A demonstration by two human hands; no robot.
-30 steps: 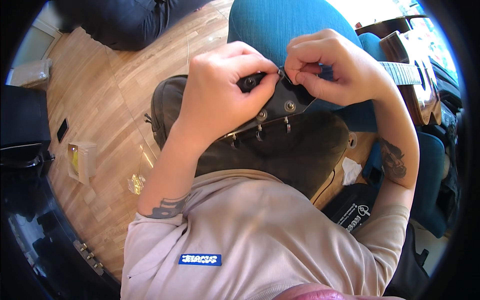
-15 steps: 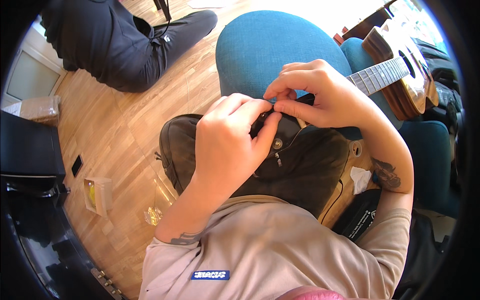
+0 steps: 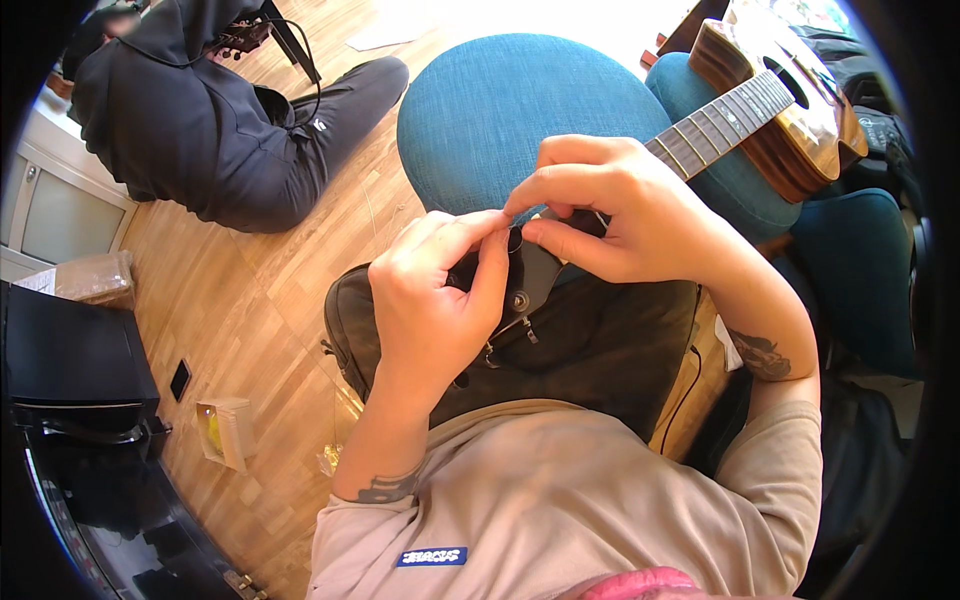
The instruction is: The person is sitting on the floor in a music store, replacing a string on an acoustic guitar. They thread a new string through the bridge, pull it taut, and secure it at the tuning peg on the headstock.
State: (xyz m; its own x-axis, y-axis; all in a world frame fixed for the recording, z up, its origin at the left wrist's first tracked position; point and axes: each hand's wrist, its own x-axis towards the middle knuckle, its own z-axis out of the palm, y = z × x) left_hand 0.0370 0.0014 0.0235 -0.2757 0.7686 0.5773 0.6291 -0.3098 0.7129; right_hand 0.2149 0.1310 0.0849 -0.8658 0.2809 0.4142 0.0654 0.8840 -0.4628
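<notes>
Both of my hands meet over the black headstock (image 3: 538, 272) of an acoustic guitar (image 3: 745, 50), above my lap. My left hand (image 3: 425, 290) pinches with thumb and forefinger at the headstock's left edge; what lies between the fingertips is too small to make out. From the other side curls my right hand (image 3: 625, 210), its forefinger tip against the left fingertips and its thumb just below. Its fingers are bent, and anything in them is hidden. A round metal tuner (image 3: 519, 301) shows below the left thumb. Behind my right hand runs the fretted neck (image 3: 715, 128).
A dark bag (image 3: 610, 345) lies under the headstock. Ahead stands a blue stool (image 3: 520, 110); the guitar body rests on blue seats. Another person in dark clothes (image 3: 240, 150) sits at upper left. On the floor are a phone (image 3: 180, 380) and a small box (image 3: 230, 435).
The whole view has shifted, showing more of the other person and a headstock beside them. My hands stay at the guitar's headstock; the gap between my right thumb and forefinger tips looks slightly wider.
</notes>
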